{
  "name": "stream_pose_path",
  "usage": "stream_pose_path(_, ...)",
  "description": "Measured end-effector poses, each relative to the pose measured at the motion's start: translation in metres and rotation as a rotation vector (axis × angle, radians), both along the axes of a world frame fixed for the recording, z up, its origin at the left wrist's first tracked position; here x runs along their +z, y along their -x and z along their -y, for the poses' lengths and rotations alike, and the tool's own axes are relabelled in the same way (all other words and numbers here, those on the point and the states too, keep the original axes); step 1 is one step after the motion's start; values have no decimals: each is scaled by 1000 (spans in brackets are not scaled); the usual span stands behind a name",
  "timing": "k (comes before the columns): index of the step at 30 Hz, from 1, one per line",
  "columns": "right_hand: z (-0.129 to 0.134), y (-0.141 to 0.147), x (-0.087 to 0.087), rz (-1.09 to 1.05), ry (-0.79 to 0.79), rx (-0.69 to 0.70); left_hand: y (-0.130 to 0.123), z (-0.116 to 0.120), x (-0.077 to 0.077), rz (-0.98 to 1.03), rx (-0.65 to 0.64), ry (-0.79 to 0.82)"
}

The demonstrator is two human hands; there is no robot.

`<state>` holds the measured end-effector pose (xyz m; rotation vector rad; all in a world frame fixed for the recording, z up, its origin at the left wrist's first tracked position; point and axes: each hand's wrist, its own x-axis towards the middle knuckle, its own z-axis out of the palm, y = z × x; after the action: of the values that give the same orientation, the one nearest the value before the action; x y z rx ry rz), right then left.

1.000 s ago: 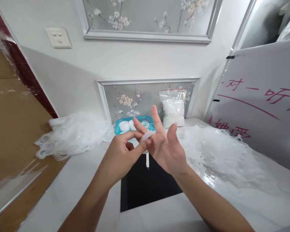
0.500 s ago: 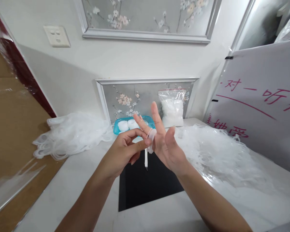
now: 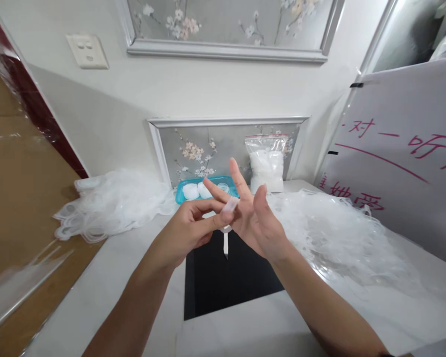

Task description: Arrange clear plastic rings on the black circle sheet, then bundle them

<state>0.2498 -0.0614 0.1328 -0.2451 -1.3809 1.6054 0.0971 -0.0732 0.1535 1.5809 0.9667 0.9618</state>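
My left hand point(image 3: 191, 225) is closed in a pinch on a translucent whitish band point(image 3: 230, 204), thumb on the near side. The band lies against my right hand point(image 3: 258, 225) at the base of its fingers and seems to go around one or more of them. My right hand is open, palm towards me, with thumb and two fingers spread; its other fingers are hidden behind my left hand. Below both hands a slim white tool with a pointed dark tip point(image 3: 226, 244) lies on a black mat point(image 3: 232, 287).
A blue tray point(image 3: 179, 197) with white round pieces and a clear round one stands by the wall. Beside it leans a zip bag of white material point(image 3: 266, 166). Heaps of translucent ring-shaped pieces lie left point(image 3: 113, 206) and right point(image 3: 334, 233). A whiteboard point(image 3: 401, 109) stands at right.
The band has turned and now shows as a flatter slanted strip at my left fingertips. Both hands keep nearly the same place, and the view has shifted slightly.
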Motion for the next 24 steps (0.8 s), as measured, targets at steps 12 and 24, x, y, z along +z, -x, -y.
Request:
stream_pose_path(12,-11,-19,15,-349,310,140,12,5,14,-330,-135,-78)
stream_pose_path(24,14,-4,1,76,-181,76,35,5,14,-436,-23,-131)
